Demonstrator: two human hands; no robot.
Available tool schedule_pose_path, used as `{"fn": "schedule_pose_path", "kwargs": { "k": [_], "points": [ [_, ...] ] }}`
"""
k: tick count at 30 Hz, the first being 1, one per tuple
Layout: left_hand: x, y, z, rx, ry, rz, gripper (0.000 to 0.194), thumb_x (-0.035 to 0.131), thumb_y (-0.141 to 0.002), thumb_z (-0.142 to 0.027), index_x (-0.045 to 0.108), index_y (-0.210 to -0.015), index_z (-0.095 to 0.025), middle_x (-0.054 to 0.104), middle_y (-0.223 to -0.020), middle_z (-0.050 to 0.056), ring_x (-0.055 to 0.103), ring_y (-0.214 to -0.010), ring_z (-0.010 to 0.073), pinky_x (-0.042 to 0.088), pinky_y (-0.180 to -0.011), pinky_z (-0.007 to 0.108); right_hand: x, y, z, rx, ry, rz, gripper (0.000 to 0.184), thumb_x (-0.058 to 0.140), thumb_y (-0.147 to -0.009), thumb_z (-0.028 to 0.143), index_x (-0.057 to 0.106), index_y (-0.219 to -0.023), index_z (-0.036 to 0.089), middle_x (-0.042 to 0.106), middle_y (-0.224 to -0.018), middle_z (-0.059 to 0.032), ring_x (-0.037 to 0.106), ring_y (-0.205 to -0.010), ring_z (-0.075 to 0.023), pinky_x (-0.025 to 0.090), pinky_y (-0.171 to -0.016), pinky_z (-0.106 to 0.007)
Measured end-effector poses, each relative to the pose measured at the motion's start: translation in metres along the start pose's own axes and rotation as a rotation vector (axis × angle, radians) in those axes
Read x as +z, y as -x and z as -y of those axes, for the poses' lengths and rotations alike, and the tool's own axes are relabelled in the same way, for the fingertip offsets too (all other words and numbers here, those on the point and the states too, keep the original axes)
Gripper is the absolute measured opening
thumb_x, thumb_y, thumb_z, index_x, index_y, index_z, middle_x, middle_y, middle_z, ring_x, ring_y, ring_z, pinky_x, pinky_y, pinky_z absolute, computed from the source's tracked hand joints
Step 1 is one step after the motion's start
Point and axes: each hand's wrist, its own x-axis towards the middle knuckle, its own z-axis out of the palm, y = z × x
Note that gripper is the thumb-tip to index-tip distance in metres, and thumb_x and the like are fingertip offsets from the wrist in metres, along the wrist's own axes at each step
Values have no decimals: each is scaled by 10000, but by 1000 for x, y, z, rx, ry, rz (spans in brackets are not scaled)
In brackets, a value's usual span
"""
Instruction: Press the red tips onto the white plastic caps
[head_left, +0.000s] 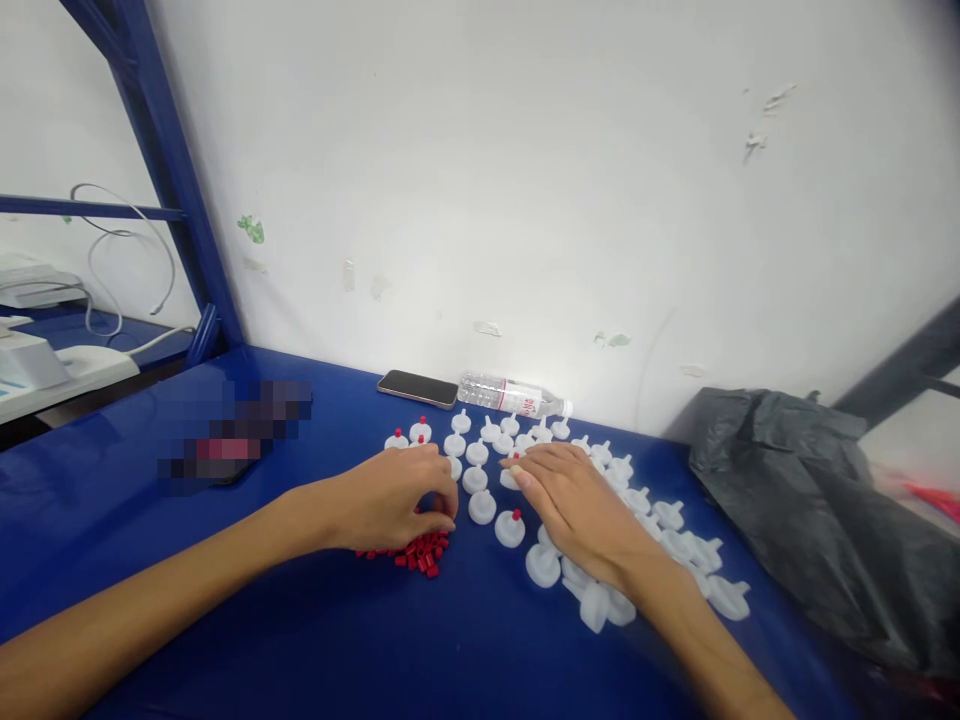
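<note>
My left hand [412, 485] is closed, thumb and index fingertips almost together, just above a pile of small red caps [421, 555]. Whatever is between those fingers is hidden. Over the white pieces, my right hand [577, 505] reaches forward palm down, its thumb and fingertips at a red cap [516, 457] on top of a white disc-shaped piece [509, 480]. Nearer to me stands another white piece with a red cap [510, 528]. Several white spouted pieces [481, 507] stand in rough rows between my hands. Behind my left hand, a few wear red caps [421, 430].
A phone [418, 389] and a clear plastic bottle [514, 394] lie along the wall. More white pieces [727, 597] spread under and beyond my right forearm. A black plastic bag [810, 520] is at the right. Blue frame posts [161, 150] rise at the left, near a blurred-out object [236, 435].
</note>
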Motion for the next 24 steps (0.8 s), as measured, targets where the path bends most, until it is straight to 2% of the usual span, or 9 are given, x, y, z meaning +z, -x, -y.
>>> {"fn": "schedule_pose_path", "kwargs": {
  "k": [3, 7, 10, 13, 16, 19, 22, 24],
  "points": [
    [3, -1, 1, -5, 1, -2, 85, 705, -916, -251, 734, -838, -232, 667, -890, -4, 580, -877, 174, 412, -746, 263, -4, 1, 1, 22, -36, 35, 365, 342, -1063, 280, 704, -1104, 264, 758, -1060, -21, 660, -1070, -218, 485, -1031, -498],
    [7, -1, 0, -29, -19, 10, 61, 724, -890, -197, 739, -865, -250, 649, -922, -15, 577, -902, 173, 407, -743, 248, -12, 3, 7, 46, -154, 7, 327, 350, -1062, 283, 677, -1044, 283, 737, -1115, 2, 635, -1120, -195, 483, -1043, -448],
    [10, -1, 0, -27, -23, 6, 76, 732, -872, -179, 730, -857, -254, 646, -908, -21, 581, -888, 174, 404, -732, 248, -16, 4, 16, -11, -235, 29, 337, 357, -1059, 292, 688, -999, 302, 754, -1086, 22, 620, -1192, -187, 472, -1092, -425],
    [11, -3, 3, -37, -35, -10, 38, 706, -889, -208, 701, -880, -245, 662, -881, -20, 591, -862, 179, 404, -721, 260, -13, 4, 21, -67, -246, 76, 331, 397, -1037, 259, 718, -978, 311, 779, -1065, 34, 601, -1253, -211, 451, -1139, -463],
    [9, -7, 5, -63, -21, -102, 55, 633, -939, -209, 683, -935, -230, 693, -901, -18, 597, -834, 167, 418, -754, 272, -8, 3, 24, -78, -242, 108, 318, 431, -1004, 200, 727, -1024, 312, 792, -1082, 39, 601, -1262, -238, 427, -1156, -530],
    [5, -10, 5, -105, 55, -228, 139, 574, -986, -257, 705, -1025, -230, 698, -932, -6, 591, -777, 143, 436, -721, 264, -5, 2, 24, -61, -246, 57, 218, 522, -985, 264, 714, -1080, 302, 788, -1102, 15, 645, -1197, -248, 422, -1146, -559],
    [2, -12, 1, -163, 173, -359, 215, 546, -1006, -318, 735, -1072, -241, 706, -963, 13, 606, -763, 132, 449, -650, 240, -3, 1, 24, -53, -248, -41, 157, 660, -926, 363, 690, -1056, 280, 772, -1058, -14, 697, -1028, -230, 507, -1046, -494],
    [1, -13, -2, -221, 284, -428, 217, 581, -987, -369, 751, -1015, -237, 723, -941, 12, 626, -758, 134, 457, -611, 227, 0, 1, 24, -57, -248, -86, 125, 656, -930, 315, 658, -1050, 281, 750, -1055, -9, 693, -984, -207, 554, -960, -428]
  ]
}}
